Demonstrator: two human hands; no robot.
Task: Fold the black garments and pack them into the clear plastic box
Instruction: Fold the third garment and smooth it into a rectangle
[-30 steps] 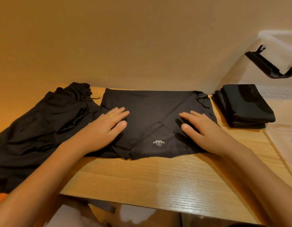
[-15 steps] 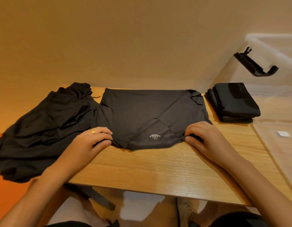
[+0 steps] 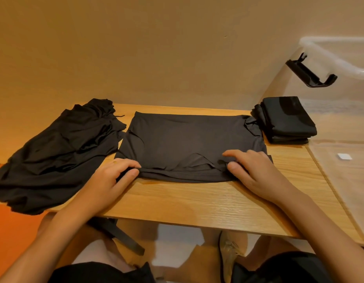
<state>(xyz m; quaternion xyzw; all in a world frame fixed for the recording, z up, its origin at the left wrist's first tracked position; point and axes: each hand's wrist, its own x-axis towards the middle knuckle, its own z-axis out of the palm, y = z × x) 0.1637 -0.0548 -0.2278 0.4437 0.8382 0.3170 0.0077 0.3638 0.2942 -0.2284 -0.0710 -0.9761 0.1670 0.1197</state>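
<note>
A black garment (image 3: 189,137) lies spread flat in the middle of the wooden table (image 3: 197,203). Its near edge is turned up into a narrow fold. My left hand (image 3: 111,178) pinches the left end of that fold between thumb and fingers. At the right end, my right hand (image 3: 252,170) pinches the fold the same way. A heap of unfolded black garments (image 3: 56,152) covers the table's left end. Folded black garments (image 3: 285,119) are stacked at the back right, inside the clear plastic box (image 3: 344,123).
The box's black clip handle (image 3: 309,72) sticks out on its near wall. A small white label (image 3: 344,156) shows inside the box. The beige wall (image 3: 156,48) stands close behind the table. My knees and a table leg (image 3: 120,235) lie under the front edge.
Both hands slid from the garment's middle to its near edge, pinched it and turned it up into a fold that now hides the small logo.
</note>
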